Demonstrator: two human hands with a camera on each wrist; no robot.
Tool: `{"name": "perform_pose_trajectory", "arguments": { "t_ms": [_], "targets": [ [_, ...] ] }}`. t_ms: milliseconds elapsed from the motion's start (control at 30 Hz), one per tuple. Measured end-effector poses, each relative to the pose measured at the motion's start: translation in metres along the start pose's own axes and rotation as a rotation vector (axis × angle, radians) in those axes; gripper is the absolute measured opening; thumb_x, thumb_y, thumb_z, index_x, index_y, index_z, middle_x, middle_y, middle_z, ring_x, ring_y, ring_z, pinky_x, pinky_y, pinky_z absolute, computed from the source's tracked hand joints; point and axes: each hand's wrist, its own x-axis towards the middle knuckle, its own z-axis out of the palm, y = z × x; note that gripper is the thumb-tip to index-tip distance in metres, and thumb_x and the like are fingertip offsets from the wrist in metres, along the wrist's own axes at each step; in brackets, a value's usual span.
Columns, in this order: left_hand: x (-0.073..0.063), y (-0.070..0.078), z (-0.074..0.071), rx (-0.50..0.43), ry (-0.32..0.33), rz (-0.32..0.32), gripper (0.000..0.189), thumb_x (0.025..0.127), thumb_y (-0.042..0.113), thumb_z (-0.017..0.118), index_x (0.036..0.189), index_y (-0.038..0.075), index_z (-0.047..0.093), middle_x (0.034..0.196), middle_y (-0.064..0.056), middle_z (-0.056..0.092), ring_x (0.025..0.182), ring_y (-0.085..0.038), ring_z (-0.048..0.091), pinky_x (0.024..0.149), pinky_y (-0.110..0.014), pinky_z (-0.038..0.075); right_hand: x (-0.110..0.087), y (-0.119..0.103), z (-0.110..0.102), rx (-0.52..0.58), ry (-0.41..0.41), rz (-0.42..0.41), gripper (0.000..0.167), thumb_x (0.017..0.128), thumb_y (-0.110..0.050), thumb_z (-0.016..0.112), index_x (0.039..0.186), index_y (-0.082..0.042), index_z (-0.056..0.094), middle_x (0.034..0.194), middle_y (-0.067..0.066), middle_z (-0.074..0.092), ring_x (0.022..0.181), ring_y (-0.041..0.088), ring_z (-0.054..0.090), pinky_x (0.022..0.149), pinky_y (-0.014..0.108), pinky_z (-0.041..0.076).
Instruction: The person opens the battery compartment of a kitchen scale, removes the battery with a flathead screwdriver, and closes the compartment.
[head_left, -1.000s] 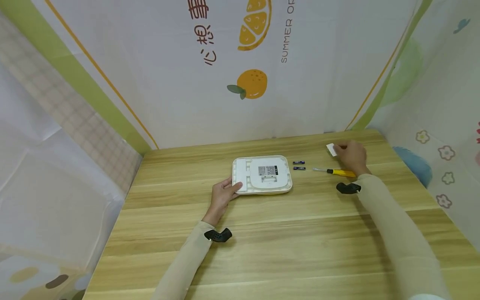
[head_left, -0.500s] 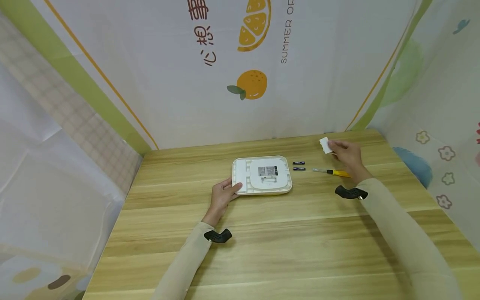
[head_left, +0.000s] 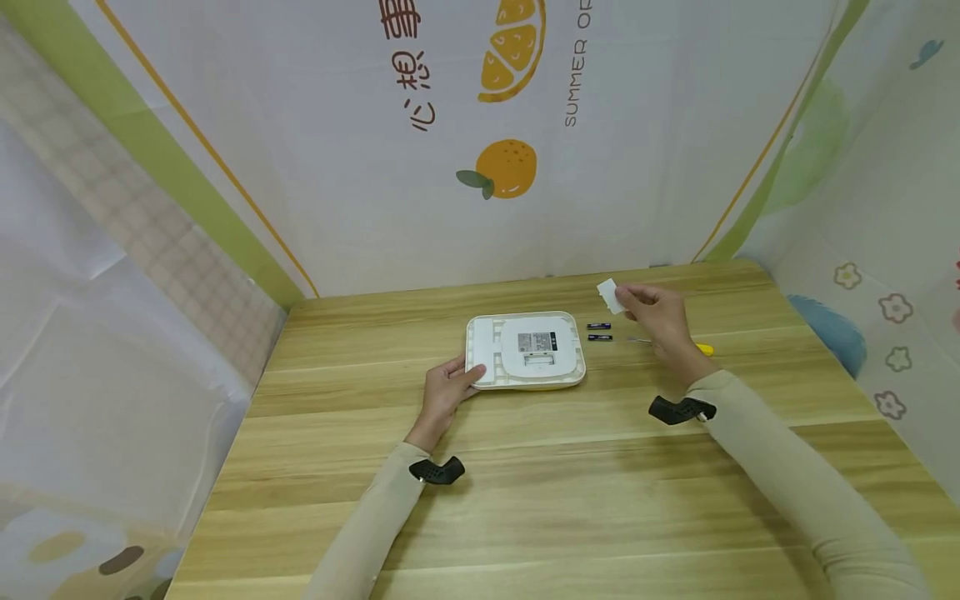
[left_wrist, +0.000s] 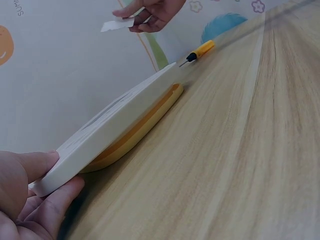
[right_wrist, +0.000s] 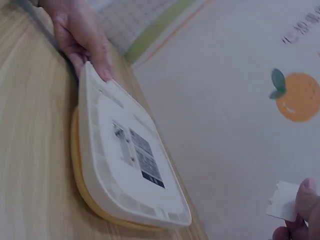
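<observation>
A white, rounded rectangular device (head_left: 513, 358) with a yellow part beneath lies underside up on the table. Its label and uncovered battery compartment (right_wrist: 126, 145) face upward. At its near left corner my left hand (head_left: 442, 392) grips the edge, thumb on top and fingers below; the left wrist view shows that side raised off the wood. My right hand (head_left: 660, 321) pinches a small white battery cover (head_left: 610, 294) between thumb and fingers, in the air right of the device. Two dark AAA-looking batteries (head_left: 600, 337) lie between the device and a screwdriver (head_left: 703, 349), which the right hand partly hides.
The wooden table (head_left: 525, 500) stretches toward me in front of the device. A white printed curtain (head_left: 600, 208) hangs along its back edge, and other cloths hang at both sides. The screwdriver's yellow and black handle (left_wrist: 201, 49) shows fully in the left wrist view.
My right hand has carried the battery cover leftward from the far right of the table, closer to the device, passing over the screwdriver. The left hand and the device have stayed put.
</observation>
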Motion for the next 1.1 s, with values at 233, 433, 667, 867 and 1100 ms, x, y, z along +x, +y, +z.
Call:
{"name": "perform_pose_trajectory", "arguments": {
  "t_ms": [233,433,667,867,1100],
  "targets": [
    [0.000,-0.002,-0.001,-0.007,-0.007,0.008,0.057,0.094,0.003,0.074,0.143,-0.010,0.050,0.124,-0.030,0.067,0.100,-0.024,0.074,0.080,-0.028,0.063,-0.015,-0.005,0.026,-0.269,-0.045,-0.244,0.033,0.096,-0.033,0.074,0.115,-0.007,0.079,0.115,0.016,0.075,0.096,0.024,0.070,0.066,0.018,0.053],
    [0.000,-0.001,-0.001,-0.007,-0.013,0.018,0.056,0.094,0.004,0.074,0.143,-0.011,0.051,0.124,-0.030,0.067,0.100,-0.024,0.074,0.081,-0.028,0.063,-0.025,-0.005,0.052,-0.400,-0.071,-0.537,0.016,0.091,-0.014,0.079,0.102,-0.003,0.082,0.103,0.017,0.077,0.086,0.033,0.075,0.067,0.042,0.064],
    [-0.001,-0.001,-0.002,0.001,-0.017,0.010,0.056,0.094,0.006,0.075,0.143,-0.009,0.052,0.121,-0.028,0.069,0.094,-0.020,0.075,0.079,-0.028,0.063,-0.035,0.011,0.079,-0.558,-0.040,-0.892,0.015,0.079,-0.007,0.088,0.093,-0.003,0.083,0.088,0.011,0.078,0.084,0.030,0.066,0.078,0.047,0.059],
    [-0.002,0.000,-0.001,-0.005,-0.021,0.011,0.057,0.094,0.005,0.074,0.143,-0.010,0.050,0.122,-0.029,0.068,0.098,-0.022,0.074,0.080,-0.028,0.063,-0.036,0.026,0.091,-0.666,-0.046,-1.068,0.013,0.080,-0.009,0.088,0.092,-0.005,0.083,0.087,0.009,0.078,0.083,0.025,0.064,0.079,0.042,0.062],
    [-0.001,0.000,-0.002,-0.003,-0.023,0.009,0.056,0.094,0.004,0.074,0.143,-0.010,0.051,0.123,-0.029,0.068,0.098,-0.023,0.074,0.080,-0.028,0.063,-0.039,0.042,0.098,-0.725,-0.137,-1.046,0.009,0.084,-0.009,0.084,0.093,-0.008,0.083,0.092,0.005,0.078,0.086,0.022,0.063,0.071,0.033,0.059]
  ]
}}
